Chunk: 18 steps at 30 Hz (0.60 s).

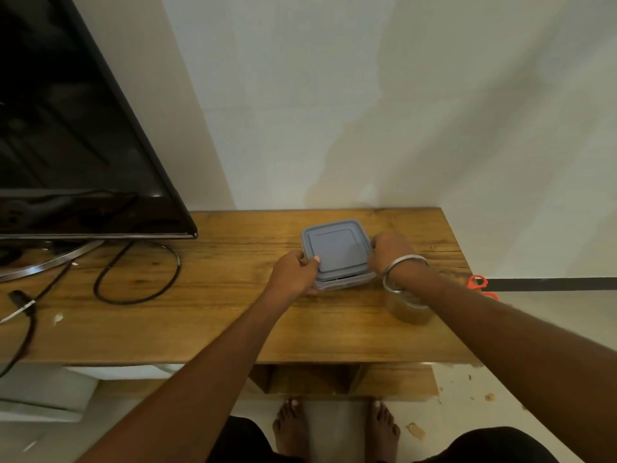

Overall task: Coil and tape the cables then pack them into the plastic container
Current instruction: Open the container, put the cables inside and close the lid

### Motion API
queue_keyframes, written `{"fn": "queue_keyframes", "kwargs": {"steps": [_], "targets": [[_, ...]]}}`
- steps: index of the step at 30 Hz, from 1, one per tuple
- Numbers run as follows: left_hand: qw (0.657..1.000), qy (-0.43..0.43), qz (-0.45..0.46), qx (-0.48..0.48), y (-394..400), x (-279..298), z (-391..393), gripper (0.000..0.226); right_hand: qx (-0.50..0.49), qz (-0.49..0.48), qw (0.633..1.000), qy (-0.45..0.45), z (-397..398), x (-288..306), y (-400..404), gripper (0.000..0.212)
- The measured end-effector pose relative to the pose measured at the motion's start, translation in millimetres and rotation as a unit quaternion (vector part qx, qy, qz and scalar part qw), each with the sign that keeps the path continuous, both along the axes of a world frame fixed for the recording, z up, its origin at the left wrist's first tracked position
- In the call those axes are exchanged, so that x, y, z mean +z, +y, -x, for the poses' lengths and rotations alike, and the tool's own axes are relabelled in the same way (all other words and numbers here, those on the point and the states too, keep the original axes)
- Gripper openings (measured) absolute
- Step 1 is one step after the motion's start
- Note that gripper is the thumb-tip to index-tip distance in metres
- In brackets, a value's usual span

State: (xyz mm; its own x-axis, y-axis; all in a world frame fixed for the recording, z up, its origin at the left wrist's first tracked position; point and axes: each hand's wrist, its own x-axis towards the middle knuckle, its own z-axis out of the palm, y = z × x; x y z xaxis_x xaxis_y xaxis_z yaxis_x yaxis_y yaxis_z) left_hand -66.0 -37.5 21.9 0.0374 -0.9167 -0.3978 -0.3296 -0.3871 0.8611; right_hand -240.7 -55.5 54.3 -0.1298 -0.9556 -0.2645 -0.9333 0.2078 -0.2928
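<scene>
Bottom of frame: our bare feet on a pale floor, crumbs scattered toward the lower right.

Both forearms reach up from the bottom edge to the middle of the frame. Our left hand curls round the near-left corner of the plastic container, thumb lying on the lid. Our right hand, metal bangles at the wrist, grips the right edge, fingers bent over the rim. We judge the two-sided hold is meant to steady the box while the lid is pressed on or pulled off; we cannot tell which. The lid sits flat and closed over the box.

Just right of the container, under our right wrist, stands a roll of tape, kept within reach, presumably for binding. At the far right edge of the bench, orange scissor handles peek out.

Left of centre a black cable lies in a loose loop, uncoiled and untaped; more leads trail off the left edge. Packing looks barely begun.

The bench is worn brown wood, grain running sideways. A dark television fills the upper left. Behind is a plain off-white wall.
</scene>
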Motion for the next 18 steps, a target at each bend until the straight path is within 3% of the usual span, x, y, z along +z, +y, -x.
{"fn": "queue_keyframes", "kwargs": {"steps": [11,18], "targets": [[1.0,0.01,0.0,-0.009,-0.9,-3.0,-0.2,0.047,0.047,-0.027,0.997,0.052,-2.0,2.2,-4.8,0.028],[0.999,0.017,0.033,-0.036,2.9,-5.1,-5.4,0.066,0.057,-0.113,0.992,-0.024,9.1,11.9,-6.9,0.037]]}}
